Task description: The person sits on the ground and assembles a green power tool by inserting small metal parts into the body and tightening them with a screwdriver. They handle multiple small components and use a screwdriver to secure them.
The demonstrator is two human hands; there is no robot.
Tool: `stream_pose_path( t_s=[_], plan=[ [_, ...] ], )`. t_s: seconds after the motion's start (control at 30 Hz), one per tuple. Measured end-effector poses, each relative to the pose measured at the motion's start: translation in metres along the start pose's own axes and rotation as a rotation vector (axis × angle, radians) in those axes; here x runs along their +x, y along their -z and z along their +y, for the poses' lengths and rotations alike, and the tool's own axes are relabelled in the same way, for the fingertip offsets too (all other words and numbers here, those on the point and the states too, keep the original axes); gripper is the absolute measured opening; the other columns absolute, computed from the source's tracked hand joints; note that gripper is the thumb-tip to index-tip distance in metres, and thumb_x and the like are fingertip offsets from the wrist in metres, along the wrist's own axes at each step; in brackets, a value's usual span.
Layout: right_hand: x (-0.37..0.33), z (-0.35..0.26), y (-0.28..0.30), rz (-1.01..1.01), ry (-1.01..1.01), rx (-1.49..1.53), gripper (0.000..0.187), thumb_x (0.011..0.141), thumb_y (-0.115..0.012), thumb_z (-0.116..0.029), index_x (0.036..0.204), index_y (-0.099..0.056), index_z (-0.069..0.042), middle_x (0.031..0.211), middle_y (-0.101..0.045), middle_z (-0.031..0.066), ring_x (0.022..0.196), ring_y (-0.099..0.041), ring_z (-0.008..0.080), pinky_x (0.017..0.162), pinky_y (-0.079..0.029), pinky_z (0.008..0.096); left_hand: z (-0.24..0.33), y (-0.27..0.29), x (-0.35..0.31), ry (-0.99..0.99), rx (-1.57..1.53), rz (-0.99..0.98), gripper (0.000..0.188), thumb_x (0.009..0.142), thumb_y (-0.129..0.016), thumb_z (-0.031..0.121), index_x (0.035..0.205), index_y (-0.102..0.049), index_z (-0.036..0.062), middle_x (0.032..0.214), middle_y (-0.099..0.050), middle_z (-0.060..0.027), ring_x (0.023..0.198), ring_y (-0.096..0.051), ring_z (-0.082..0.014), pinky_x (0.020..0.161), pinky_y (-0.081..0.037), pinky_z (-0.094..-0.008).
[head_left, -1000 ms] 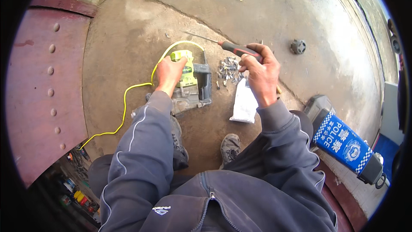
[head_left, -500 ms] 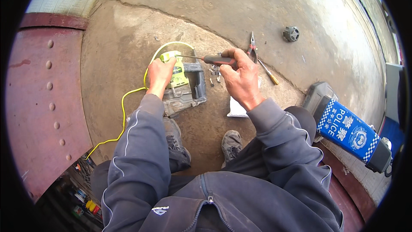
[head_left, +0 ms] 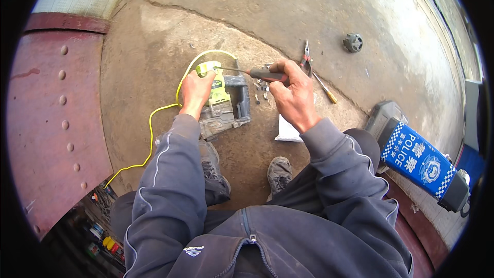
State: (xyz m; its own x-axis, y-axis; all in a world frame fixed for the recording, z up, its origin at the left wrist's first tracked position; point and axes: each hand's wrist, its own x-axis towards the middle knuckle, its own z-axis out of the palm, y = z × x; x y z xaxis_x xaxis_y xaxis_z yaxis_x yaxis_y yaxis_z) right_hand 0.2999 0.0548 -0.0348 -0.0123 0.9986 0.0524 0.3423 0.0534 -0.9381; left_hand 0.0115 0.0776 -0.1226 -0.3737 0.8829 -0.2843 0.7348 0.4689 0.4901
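Observation:
A lime-green and grey power tool [head_left: 218,94] with a dark side handle lies on the ground in front of my feet. My left hand [head_left: 196,91] is closed on the left side of its green housing, which hides part of it. In my right hand [head_left: 295,95] is a screwdriver [head_left: 267,75] with a red and black handle, held sideways between thumb and fingers. Its thin shaft points left, and the tip meets the upper green housing close to my left thumb; exactly where it touches is too small to tell. A yellow cord [head_left: 151,128] loops round the tool.
Several small loose parts [head_left: 261,91] lie right of the tool. Beyond my right hand are red-handled pliers [head_left: 306,57], a yellow-handled screwdriver [head_left: 326,90] and a round dark part [head_left: 353,42]. A white packet [head_left: 287,130] sits below that hand. A riveted red panel [head_left: 46,118] and a blue-sided object [head_left: 406,149] flank me.
The whole view has shifted slightly, so things on the ground appear a little further right. Both hands keep their holds, and the screwdriver stays against the green housing.

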Motion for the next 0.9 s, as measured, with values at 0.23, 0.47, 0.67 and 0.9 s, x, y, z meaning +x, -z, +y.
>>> stream_pose_path(
  t_s=[0.23,0.47,0.67,0.9],
  plan=[
    [0.004,-0.001,0.005,-0.020,-0.091,0.034,0.025,0.087,-0.070,-0.010,0.110,-0.073,0.001,0.087,-0.070,0.0142,0.079,-0.068,0.0248,0.075,-0.055,0.0384,0.009,0.005,-0.004,0.004,-0.001,-0.002,0.056,0.088,-0.077,0.046,0.104,-0.080,-0.0084,0.098,-0.080,-0.0317,0.098,-0.079,-0.0458,0.090,-0.061,-0.0509],
    [0.017,-0.009,0.004,-0.063,-0.086,0.018,0.023,0.091,-0.073,-0.015,0.108,-0.074,0.001,0.089,-0.073,0.0173,0.081,-0.071,0.0294,0.076,-0.057,0.0409,0.006,0.002,-0.004,0.022,-0.001,-0.006,0.056,0.089,-0.075,0.047,0.109,-0.081,-0.0053,0.105,-0.081,-0.0300,0.103,-0.079,-0.0435,0.093,-0.060,-0.0491],
    [0.014,-0.009,-0.004,-0.043,0.080,-0.057,0.018,0.091,-0.075,-0.014,0.104,-0.074,-0.001,0.090,-0.073,0.0183,0.082,-0.073,0.0346,0.075,-0.057,0.0432,0.001,0.000,-0.003,0.009,-0.030,-0.004,0.055,0.090,-0.075,0.046,0.110,-0.081,-0.0048,0.104,-0.081,-0.0289,0.103,-0.080,-0.0424,0.093,-0.060,-0.0486],
    [0.017,-0.008,0.001,-0.029,0.063,-0.081,0.017,0.090,-0.074,-0.013,0.102,-0.075,-0.001,0.092,-0.072,0.0179,0.081,-0.073,0.0331,0.075,-0.057,0.0428,0.013,0.006,-0.009,0.002,-0.019,0.000,0.059,0.088,-0.075,0.048,0.108,-0.079,-0.0077,0.105,-0.079,-0.0333,0.104,-0.078,-0.0465,0.094,-0.059,-0.0506]
  ],
)
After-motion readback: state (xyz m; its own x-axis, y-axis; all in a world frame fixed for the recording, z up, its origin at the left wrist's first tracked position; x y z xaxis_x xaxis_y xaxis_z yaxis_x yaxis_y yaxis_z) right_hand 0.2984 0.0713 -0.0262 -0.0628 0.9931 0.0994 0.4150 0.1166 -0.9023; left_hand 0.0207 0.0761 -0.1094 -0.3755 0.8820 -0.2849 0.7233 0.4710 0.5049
